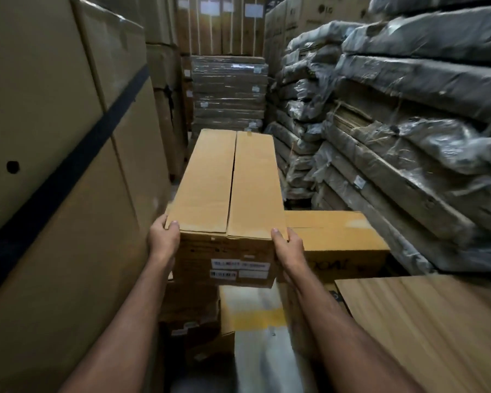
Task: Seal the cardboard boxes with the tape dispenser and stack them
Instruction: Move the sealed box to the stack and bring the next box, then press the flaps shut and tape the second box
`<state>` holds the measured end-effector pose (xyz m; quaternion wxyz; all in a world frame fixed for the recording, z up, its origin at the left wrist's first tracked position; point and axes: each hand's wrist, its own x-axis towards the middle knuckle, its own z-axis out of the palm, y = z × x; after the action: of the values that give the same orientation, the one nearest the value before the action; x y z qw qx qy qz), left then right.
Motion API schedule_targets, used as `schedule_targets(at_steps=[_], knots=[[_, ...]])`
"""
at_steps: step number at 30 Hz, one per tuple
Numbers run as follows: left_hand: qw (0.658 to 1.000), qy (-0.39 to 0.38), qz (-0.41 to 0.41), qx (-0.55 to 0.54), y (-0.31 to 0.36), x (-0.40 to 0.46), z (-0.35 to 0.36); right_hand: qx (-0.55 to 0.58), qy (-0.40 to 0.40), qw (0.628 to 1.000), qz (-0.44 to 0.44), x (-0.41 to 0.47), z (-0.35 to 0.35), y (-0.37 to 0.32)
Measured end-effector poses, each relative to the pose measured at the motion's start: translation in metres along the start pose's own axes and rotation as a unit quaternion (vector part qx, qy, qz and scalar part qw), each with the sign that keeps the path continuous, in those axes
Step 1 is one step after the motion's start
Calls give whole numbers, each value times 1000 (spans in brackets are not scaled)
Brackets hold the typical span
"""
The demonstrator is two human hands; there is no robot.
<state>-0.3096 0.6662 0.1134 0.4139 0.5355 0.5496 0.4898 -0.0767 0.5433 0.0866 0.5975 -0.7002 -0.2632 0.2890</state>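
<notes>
Holding the near end of a long cardboard box (230, 191), both hands make the grip: the left hand (165, 236) wraps the near left corner with its thumb lying on the top flap, and the right hand (287, 245) wraps the near right corner the same way, fingers curled round the box's sides. The box runs lengthwise away from the person, its two top flaps folded down and meeting along a centre seam with a narrow gap showing; only a small scrap of tape shows at the far end of that seam. Two printed labels (238, 269) sit on the near end face. The box's near end lies over other cartons (193, 302) below it, and a second brown box (338, 239) lies just beside it on the right, lower down. A flat cardboard sheet (425, 321) sits at the near right. Tall cartons with a black strap (68, 165) line the left, and plastic-wrapped stacks (408, 123) fill the right.
</notes>
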Motion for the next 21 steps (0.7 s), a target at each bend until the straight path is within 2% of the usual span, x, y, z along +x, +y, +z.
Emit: schedule_targets(at_steps=[4, 7, 12, 17, 21], knots=[[993, -102, 55, 5, 32, -68, 63, -18, 93, 995, -10, -35, -111, 1], [977, -204, 65, -4, 40, -141, 108, -28, 175, 984, -2, -83, -202, 21], [937, -347, 46, 9, 5, -247, 178, -21, 299, 953, 35, -188, -322, 70], [884, -460, 65, 47, 0, -384, 179, -31, 374, 922, 98, -292, -404, 128], [865, -493, 67, 70, 4, -449, 184, -57, 399, 907, 126, -349, -440, 134]])
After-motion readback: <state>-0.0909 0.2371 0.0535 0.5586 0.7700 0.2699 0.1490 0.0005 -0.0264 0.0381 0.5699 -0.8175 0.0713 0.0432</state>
